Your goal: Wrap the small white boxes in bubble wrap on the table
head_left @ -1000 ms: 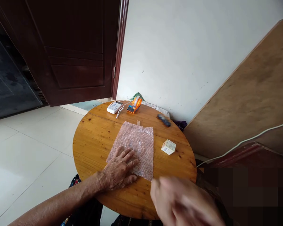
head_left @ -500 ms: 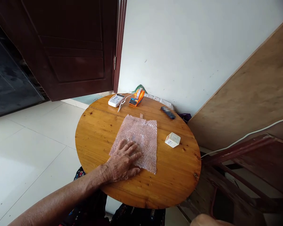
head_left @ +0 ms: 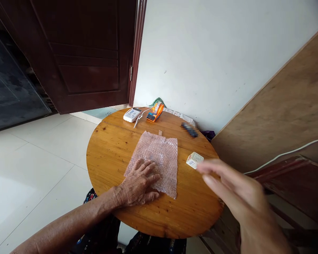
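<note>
The fingers (head_left: 147, 168) of my left hand (head_left: 137, 183) lay flat and slightly spread on the near left part of a pinkish bubble-wrap sheet (head_left: 163, 151), in the middle of a round wooden table (head_left: 103, 155). My right hand (head_left: 241, 197), blurred, was at the right, thumb and fingers a little apart with nothing visible between them. Its fingertips were by a small pale printed carton (head_left: 194, 158) right of the sheet; whether they touched it, I could not tell.

The wrap looked light, limp and rather slippery, its bubbles easily popped, so a corner seemed the best hold. The carton looked light and stiff but crushable, best pinched across opposite sides. My left palm was in the way of lifting the sheet's near left part.

Beyond the sheet, at the far side, were an orange tape dispenser (head_left: 156, 113), a white device (head_left: 131, 115) to its left with a white cord (head_left: 138, 120) beside it, and, farther right, a dark, pixelated object (head_left: 189, 129).
</note>
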A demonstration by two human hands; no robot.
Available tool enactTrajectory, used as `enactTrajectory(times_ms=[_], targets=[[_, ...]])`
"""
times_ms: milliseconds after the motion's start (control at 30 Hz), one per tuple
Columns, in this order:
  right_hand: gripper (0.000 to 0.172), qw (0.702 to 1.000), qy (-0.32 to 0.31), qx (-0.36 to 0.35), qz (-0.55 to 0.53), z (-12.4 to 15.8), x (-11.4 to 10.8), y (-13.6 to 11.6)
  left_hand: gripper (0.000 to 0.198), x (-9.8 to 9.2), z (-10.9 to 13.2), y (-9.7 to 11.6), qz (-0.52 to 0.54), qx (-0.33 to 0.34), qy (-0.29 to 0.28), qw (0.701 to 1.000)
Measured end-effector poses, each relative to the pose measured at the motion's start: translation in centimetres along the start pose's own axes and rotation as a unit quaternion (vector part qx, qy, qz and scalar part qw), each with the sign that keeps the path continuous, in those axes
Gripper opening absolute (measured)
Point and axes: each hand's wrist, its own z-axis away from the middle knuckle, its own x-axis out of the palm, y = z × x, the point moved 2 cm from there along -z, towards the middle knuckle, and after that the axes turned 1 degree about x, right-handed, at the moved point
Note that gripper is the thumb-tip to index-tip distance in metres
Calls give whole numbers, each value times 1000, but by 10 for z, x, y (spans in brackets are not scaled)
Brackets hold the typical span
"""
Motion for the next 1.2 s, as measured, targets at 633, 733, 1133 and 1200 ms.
enactTrajectory(times_ms=[633, 733, 1133, 1200], targets=[[42, 997, -11, 60, 37, -55, 45, 51, 34, -15, 6, -50, -4, -91, 118, 989], [41, 999, -35, 2, -19, -61, 69, 10, 33, -15, 7, -50, -4, -91, 118, 989], [66, 989, -132, -32, -63, -57, 126, 14, 38, -13, 7, -52, -3, -93, 111, 989], [61, 990, -125, -25, -64, -55, 125, 16, 38, -13, 8, -54, 5, -88, 121, 989]])
